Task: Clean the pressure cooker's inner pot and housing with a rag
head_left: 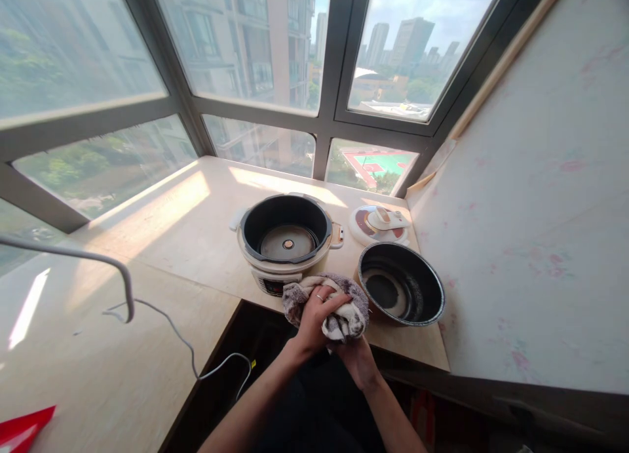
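A bunched towel (351,292), patterned in grey-purple and cream, is between my hands in front of the counter edge. My left hand (318,315) presses on its upper side, fingers curled over the cloth and a ring on one finger. From below, my right hand (354,358) supports the towel; its fingers are mostly hidden under it. Just behind stands a white electric pressure cooker (289,263) without its lid, its dark inside showing a round heating plate (289,243). To the right sits the black inner pot (400,284), its bottom worn.
The cooker's lid (378,225) lies behind the inner pot, near the papered wall (531,243). A grey cable (181,341) loops across the counter (187,309) on the left. Something red (27,430) lies at the lower left. Windows (260,138) enclose the back.
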